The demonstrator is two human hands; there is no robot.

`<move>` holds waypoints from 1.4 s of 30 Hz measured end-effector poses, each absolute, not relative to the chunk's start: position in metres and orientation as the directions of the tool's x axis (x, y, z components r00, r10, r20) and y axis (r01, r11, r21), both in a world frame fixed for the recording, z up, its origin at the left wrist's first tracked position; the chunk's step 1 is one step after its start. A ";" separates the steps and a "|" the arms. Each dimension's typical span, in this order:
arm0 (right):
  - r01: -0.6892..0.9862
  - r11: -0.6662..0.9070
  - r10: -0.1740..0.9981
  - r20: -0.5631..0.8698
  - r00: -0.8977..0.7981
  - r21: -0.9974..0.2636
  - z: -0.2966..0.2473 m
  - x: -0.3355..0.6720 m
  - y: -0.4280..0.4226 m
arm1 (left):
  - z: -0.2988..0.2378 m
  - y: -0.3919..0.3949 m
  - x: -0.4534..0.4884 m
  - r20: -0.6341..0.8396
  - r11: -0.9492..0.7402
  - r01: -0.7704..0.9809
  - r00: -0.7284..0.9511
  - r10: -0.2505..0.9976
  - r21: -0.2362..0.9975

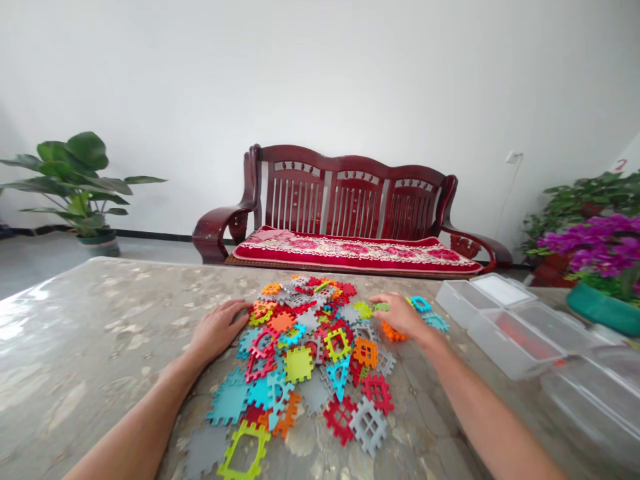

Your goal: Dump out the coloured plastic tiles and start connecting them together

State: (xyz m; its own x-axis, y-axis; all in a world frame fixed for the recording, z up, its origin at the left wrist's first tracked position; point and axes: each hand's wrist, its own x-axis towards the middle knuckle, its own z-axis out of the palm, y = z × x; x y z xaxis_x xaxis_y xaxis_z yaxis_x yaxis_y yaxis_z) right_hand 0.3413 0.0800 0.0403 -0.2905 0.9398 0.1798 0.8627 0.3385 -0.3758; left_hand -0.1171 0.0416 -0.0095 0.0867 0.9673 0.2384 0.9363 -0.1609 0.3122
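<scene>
A heap of colourful plastic interlocking building pieces (299, 364) lies on the table in front of me, in red, grey, blue, orange and yellow-green. Some are solid squares, others window frames or triangles. My left hand (220, 325) rests at the heap's left edge, fingers stretched out, holding nothing I can see. On the far right side, my right hand (399, 313) has thumb and forefinger around a green interlocking piece (381, 307). Next to that hand are orange pieces (394, 332) and blue pieces (436, 321). Its other fingers are partly hidden.
Clear plastic boxes (515, 350) stand on the right of the patterned table (115, 340), with something red inside one. Purple flowers (600, 243) in a green pot are beyond them. A wooden bench (350, 193) stands behind the table, and a potted plant (83, 183) at left.
</scene>
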 end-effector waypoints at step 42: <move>0.754 0.416 0.900 0.110 -0.422 -0.508 0.048 0.312 0.070 | -0.010 0.041 -0.117 0.277 -0.181 0.922 0.085 0.957 0.341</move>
State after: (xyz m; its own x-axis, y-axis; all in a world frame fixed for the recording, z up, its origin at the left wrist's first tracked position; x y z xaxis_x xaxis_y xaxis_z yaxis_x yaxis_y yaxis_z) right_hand 0.3120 0.0705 0.0479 -0.4216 0.9000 0.1103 0.7543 0.4157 -0.5081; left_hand -0.1171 0.0411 -0.0101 0.0853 0.9572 0.2766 0.9224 -0.1808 0.3413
